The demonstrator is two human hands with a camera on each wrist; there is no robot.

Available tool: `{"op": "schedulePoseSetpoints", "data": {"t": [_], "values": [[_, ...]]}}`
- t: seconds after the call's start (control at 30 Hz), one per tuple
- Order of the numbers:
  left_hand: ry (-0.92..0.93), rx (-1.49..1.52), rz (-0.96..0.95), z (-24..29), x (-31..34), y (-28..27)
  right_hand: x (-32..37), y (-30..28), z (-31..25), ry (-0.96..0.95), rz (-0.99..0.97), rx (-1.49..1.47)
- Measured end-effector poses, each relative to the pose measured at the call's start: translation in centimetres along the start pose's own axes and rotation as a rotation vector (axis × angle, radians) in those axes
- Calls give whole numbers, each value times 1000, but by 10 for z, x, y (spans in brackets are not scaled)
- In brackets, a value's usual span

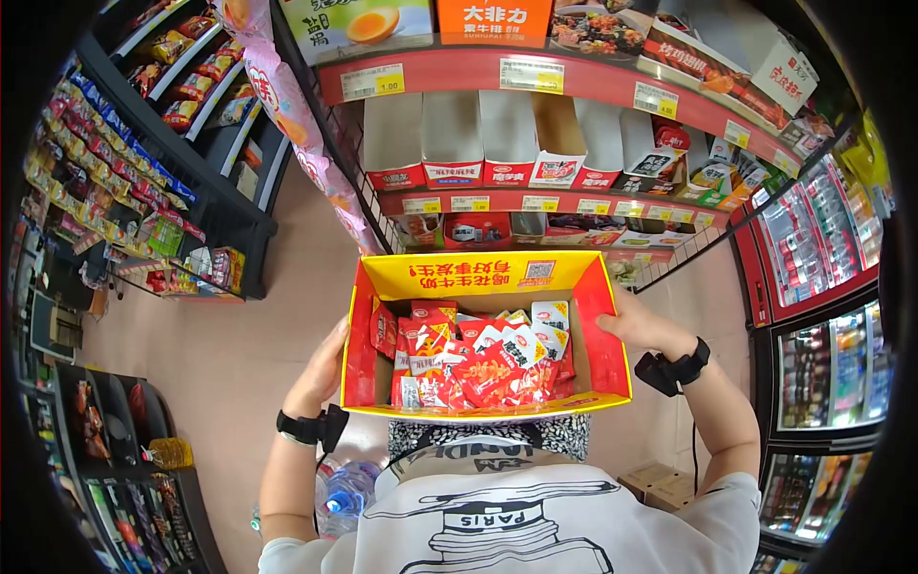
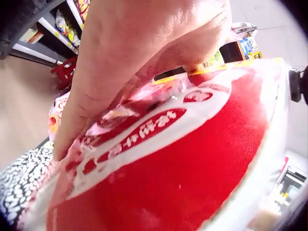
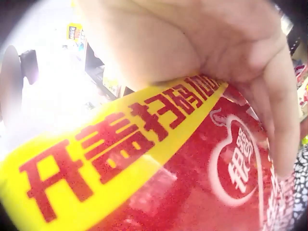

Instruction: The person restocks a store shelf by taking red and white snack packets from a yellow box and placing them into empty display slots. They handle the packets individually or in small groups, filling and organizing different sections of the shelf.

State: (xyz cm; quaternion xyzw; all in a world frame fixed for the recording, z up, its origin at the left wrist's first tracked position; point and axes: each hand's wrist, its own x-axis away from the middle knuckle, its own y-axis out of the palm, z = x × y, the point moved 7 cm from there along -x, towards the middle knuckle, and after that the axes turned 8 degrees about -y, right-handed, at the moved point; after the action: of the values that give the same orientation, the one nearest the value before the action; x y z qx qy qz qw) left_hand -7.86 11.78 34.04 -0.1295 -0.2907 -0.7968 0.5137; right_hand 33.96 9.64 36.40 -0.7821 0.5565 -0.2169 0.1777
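A red and yellow cardboard box with its top open is held at waist height in front of the body. Inside lie many small snack packets, mostly red and white, heaped loosely. My left hand grips the box's left side; the left wrist view shows that hand arched over the red wall, a fingertip at the yellow rim. On the opposite side my right hand grips the wall near its far end, thumb over the rim. Close up, the right hand covers part of the printed side.
Ahead stands a snack shelf with a row of open display cartons, several bare inside. Drink coolers line the right, and snack racks the left. Water bottles and a brown carton sit on the floor nearby.
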Motion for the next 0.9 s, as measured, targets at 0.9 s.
{"op": "schedulePoseSetpoints", "data": {"t": [0.9], "values": [[92,-147,161,19,77,38,86,-16,-108,-72,148,322]]}}
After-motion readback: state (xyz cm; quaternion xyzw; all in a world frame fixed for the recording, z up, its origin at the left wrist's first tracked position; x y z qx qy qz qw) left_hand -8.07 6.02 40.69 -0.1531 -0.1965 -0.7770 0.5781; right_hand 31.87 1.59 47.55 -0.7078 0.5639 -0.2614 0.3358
